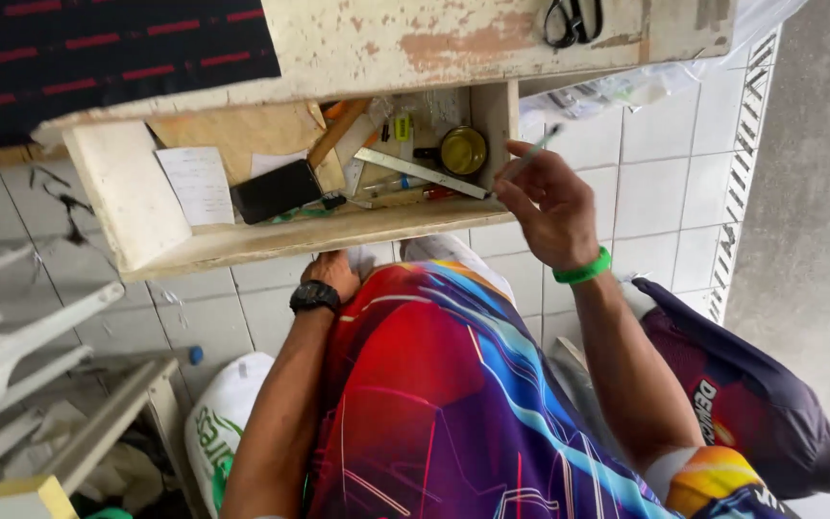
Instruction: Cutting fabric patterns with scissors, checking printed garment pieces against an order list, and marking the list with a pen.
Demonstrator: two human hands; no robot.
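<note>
My right hand (pixel 551 204), with a green band at the wrist, pinches a thin pen-like stick (pixel 536 149) just outside the right end of an open wooden drawer (pixel 271 240). My left hand (pixel 331 272), with a black watch on the wrist, is under the drawer's front edge, its fingers hidden. Inside the drawer lie a metal ruler (pixel 421 173), a round brass tin (pixel 462 150), a black flat case (pixel 276 190), a paper note (pixel 197 185) and pencils.
The worn table top (pixel 415 43) carries black scissors (pixel 573 19) and a dark red-striped cloth (pixel 98 48). White plastic chair parts (pixel 12 336) stand at the left, a white bag (pixel 223 423) on the tiled floor, a dark bag (pixel 751 394) at the right.
</note>
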